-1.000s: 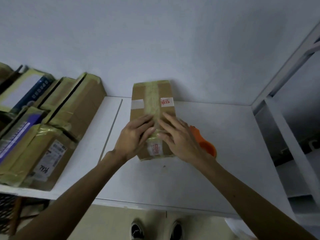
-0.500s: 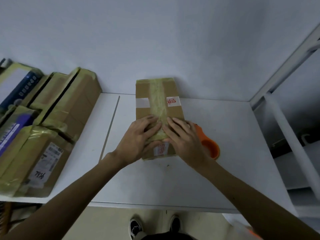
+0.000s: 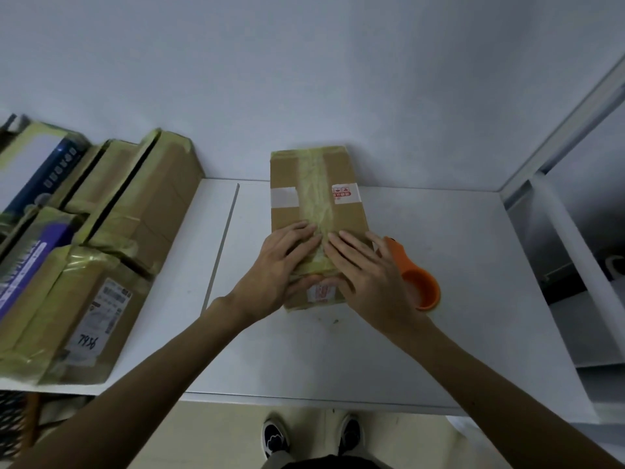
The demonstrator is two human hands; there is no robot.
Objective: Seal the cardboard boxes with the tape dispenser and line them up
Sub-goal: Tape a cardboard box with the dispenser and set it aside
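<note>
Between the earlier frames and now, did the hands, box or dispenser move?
Almost nothing. The left hand and right hand stay pressed flat on the taped seam of the cardboard box; no grip taken or released. The orange tape dispenser stays beside it, the sealed boxes at left too. Only the view shifted slightly.

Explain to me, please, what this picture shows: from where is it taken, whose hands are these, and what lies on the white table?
There is no machine here. A person wears a camera on the head, so you look down as they do. The left hand and the right hand lie flat on a cardboard box, pressing its tape strip; neither grips anything. The box rests on the white table. An orange tape dispenser lies just right of the box. More taped boxes stand at the left.
</note>
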